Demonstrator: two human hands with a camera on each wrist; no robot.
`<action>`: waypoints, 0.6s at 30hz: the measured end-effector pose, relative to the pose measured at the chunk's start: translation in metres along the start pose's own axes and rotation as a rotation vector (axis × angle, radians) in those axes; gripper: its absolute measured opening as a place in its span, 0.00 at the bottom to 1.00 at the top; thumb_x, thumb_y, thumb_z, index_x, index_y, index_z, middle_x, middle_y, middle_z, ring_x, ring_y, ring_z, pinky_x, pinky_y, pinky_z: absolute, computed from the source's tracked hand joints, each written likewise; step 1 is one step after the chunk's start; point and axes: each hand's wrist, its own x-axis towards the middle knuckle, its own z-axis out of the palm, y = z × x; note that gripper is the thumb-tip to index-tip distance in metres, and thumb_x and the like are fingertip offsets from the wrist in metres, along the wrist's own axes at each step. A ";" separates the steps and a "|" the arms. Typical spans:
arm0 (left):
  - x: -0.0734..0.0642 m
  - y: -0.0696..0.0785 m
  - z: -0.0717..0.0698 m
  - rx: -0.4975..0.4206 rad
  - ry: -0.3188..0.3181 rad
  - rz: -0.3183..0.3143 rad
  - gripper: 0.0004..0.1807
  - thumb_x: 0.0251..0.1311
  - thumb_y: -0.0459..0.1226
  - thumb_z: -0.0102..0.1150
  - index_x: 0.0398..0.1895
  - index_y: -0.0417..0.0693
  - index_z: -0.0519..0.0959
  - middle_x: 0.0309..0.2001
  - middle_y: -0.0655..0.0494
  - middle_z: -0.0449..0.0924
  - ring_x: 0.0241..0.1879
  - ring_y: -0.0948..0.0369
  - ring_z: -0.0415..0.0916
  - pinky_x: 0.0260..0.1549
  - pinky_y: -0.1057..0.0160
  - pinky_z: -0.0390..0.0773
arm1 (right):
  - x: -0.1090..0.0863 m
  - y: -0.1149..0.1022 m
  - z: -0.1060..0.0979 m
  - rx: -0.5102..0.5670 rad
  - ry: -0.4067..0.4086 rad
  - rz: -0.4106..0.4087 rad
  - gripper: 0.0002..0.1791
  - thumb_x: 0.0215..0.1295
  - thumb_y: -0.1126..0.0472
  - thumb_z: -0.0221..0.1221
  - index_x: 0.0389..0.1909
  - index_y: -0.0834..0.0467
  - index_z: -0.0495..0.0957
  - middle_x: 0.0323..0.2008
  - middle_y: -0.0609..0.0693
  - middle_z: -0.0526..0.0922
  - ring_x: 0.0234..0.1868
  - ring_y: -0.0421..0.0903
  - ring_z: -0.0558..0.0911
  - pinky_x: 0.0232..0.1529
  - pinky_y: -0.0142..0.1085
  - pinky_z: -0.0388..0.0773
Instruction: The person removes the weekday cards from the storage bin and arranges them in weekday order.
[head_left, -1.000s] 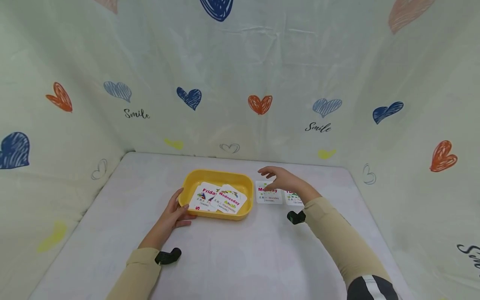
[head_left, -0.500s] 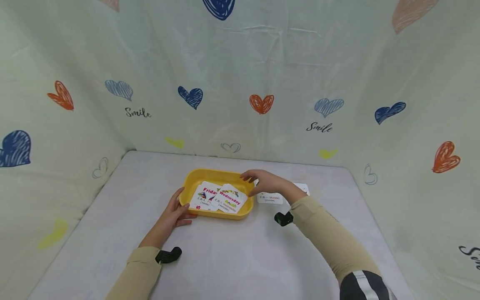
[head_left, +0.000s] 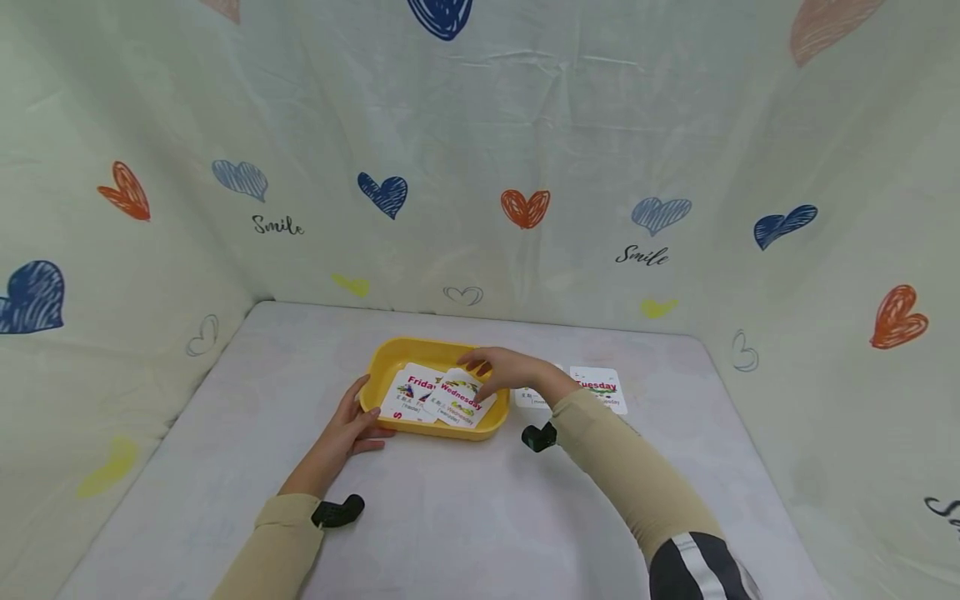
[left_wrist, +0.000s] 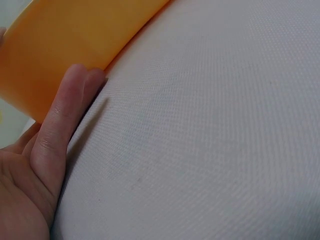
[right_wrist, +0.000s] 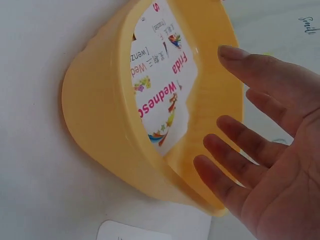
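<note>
A yellow tray (head_left: 416,342) sits on the white table. Inside it a Wednesday card (head_left: 454,410) overlaps a Friday card (head_left: 405,402), both face up. My left hand (head_left: 347,432) grips the tray's near left corner; in the left wrist view its fingers (left_wrist: 65,110) lie against the orange-looking outer wall. Over the right side of the tray is my right hand (head_left: 506,371), fingers spread and bent a little, nothing between them. Its fingertips overlap the Wednesday card in the head view, while the right wrist view shows them above the tray's interior.
Right of the tray lie a Monday card (head_left: 529,401), partly hidden by my right hand, and a Tuesday card (head_left: 606,392), side by side. A pale curtain (head_left: 450,125) printed with hearts surrounds the table (head_left: 450,517) at the back and sides.
My right hand has moved left from over the Monday card to over the tray and its Wednesday card, uncovering the Tuesday card. The left hand has stayed at the tray.
</note>
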 end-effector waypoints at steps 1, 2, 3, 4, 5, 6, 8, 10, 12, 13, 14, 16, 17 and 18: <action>0.000 0.000 0.000 -0.003 0.002 0.001 0.38 0.72 0.43 0.50 0.76 0.76 0.43 0.71 0.48 0.55 0.46 0.49 0.82 0.42 0.57 0.82 | 0.002 0.000 0.001 -0.002 -0.009 0.019 0.38 0.56 0.63 0.70 0.68 0.53 0.68 0.63 0.54 0.70 0.62 0.52 0.70 0.62 0.45 0.69; 0.000 0.000 0.000 -0.002 0.002 0.004 0.38 0.72 0.42 0.50 0.77 0.76 0.43 0.72 0.48 0.55 0.45 0.49 0.82 0.42 0.57 0.82 | 0.004 0.001 0.002 -0.003 -0.019 0.037 0.38 0.56 0.63 0.70 0.68 0.52 0.68 0.64 0.53 0.69 0.62 0.52 0.69 0.63 0.47 0.68; 0.000 0.001 0.000 -0.005 0.003 0.005 0.38 0.72 0.42 0.50 0.77 0.76 0.43 0.72 0.48 0.55 0.45 0.49 0.82 0.41 0.57 0.83 | 0.006 0.002 0.003 -0.004 -0.028 0.053 0.38 0.55 0.63 0.70 0.69 0.50 0.67 0.64 0.52 0.69 0.63 0.52 0.68 0.63 0.48 0.67; 0.000 0.001 0.000 -0.007 0.003 0.005 0.39 0.72 0.41 0.50 0.77 0.76 0.43 0.72 0.48 0.54 0.45 0.49 0.82 0.41 0.57 0.83 | 0.008 0.002 0.004 -0.003 -0.039 0.072 0.39 0.55 0.63 0.70 0.69 0.49 0.67 0.65 0.51 0.68 0.63 0.52 0.68 0.64 0.50 0.66; 0.000 0.000 0.000 -0.010 0.005 0.005 0.39 0.72 0.41 0.51 0.77 0.76 0.43 0.72 0.48 0.54 0.45 0.49 0.83 0.41 0.57 0.83 | 0.009 0.003 0.005 -0.004 -0.047 0.090 0.40 0.55 0.62 0.70 0.69 0.47 0.67 0.65 0.50 0.67 0.63 0.52 0.67 0.64 0.51 0.65; 0.000 0.000 0.000 -0.011 0.007 0.006 0.39 0.71 0.41 0.51 0.77 0.76 0.43 0.72 0.48 0.54 0.44 0.49 0.83 0.40 0.57 0.83 | 0.011 0.004 0.006 -0.009 -0.052 0.102 0.40 0.54 0.61 0.71 0.69 0.46 0.67 0.66 0.50 0.66 0.64 0.52 0.67 0.64 0.52 0.64; 0.001 -0.001 0.001 -0.011 0.007 0.005 0.39 0.71 0.41 0.51 0.76 0.76 0.43 0.72 0.48 0.55 0.44 0.49 0.83 0.40 0.57 0.83 | 0.014 0.005 0.007 -0.015 -0.059 0.119 0.42 0.53 0.61 0.72 0.69 0.44 0.66 0.67 0.49 0.65 0.64 0.52 0.66 0.65 0.53 0.63; 0.001 -0.001 0.001 -0.012 0.007 0.002 0.39 0.71 0.42 0.51 0.76 0.77 0.43 0.72 0.48 0.56 0.44 0.50 0.83 0.40 0.57 0.83 | 0.016 0.006 0.008 -0.022 -0.063 0.133 0.42 0.53 0.60 0.72 0.69 0.43 0.66 0.68 0.49 0.64 0.64 0.52 0.66 0.65 0.55 0.62; 0.001 -0.001 0.001 -0.009 0.009 0.004 0.39 0.71 0.42 0.52 0.76 0.77 0.43 0.71 0.48 0.56 0.44 0.49 0.83 0.40 0.57 0.83 | 0.018 0.005 0.009 -0.027 -0.069 0.144 0.42 0.52 0.60 0.72 0.69 0.42 0.67 0.70 0.50 0.63 0.64 0.52 0.65 0.65 0.55 0.61; 0.001 -0.001 0.001 -0.011 0.009 0.003 0.39 0.71 0.42 0.52 0.76 0.77 0.44 0.71 0.48 0.57 0.44 0.49 0.83 0.40 0.57 0.83 | 0.020 0.005 0.009 -0.027 -0.074 0.149 0.42 0.52 0.60 0.72 0.69 0.41 0.66 0.70 0.51 0.62 0.64 0.52 0.65 0.66 0.55 0.61; 0.001 -0.001 0.000 -0.009 0.009 0.005 0.39 0.71 0.42 0.52 0.76 0.77 0.43 0.71 0.48 0.56 0.44 0.49 0.83 0.40 0.57 0.83 | 0.021 0.004 0.009 -0.026 -0.078 0.154 0.42 0.52 0.60 0.72 0.69 0.41 0.67 0.71 0.51 0.62 0.65 0.52 0.65 0.66 0.55 0.60; 0.001 -0.001 0.000 -0.012 0.010 0.003 0.39 0.71 0.42 0.52 0.76 0.77 0.44 0.71 0.48 0.56 0.44 0.49 0.83 0.40 0.57 0.83 | 0.023 0.004 0.010 -0.018 -0.089 0.160 0.42 0.53 0.60 0.72 0.69 0.42 0.66 0.71 0.53 0.61 0.65 0.53 0.64 0.66 0.55 0.59; 0.001 0.000 -0.001 -0.018 0.012 0.002 0.39 0.71 0.41 0.52 0.76 0.77 0.44 0.72 0.48 0.56 0.44 0.49 0.83 0.40 0.57 0.83 | 0.023 0.004 0.010 -0.010 -0.093 0.163 0.42 0.53 0.61 0.72 0.69 0.42 0.66 0.71 0.54 0.61 0.66 0.53 0.64 0.66 0.55 0.59; 0.001 0.000 -0.001 -0.018 0.009 0.003 0.39 0.71 0.41 0.52 0.76 0.77 0.44 0.72 0.48 0.56 0.44 0.49 0.83 0.40 0.58 0.83 | 0.024 0.003 0.010 -0.003 -0.099 0.168 0.42 0.53 0.61 0.72 0.69 0.42 0.66 0.71 0.55 0.61 0.66 0.53 0.63 0.67 0.55 0.59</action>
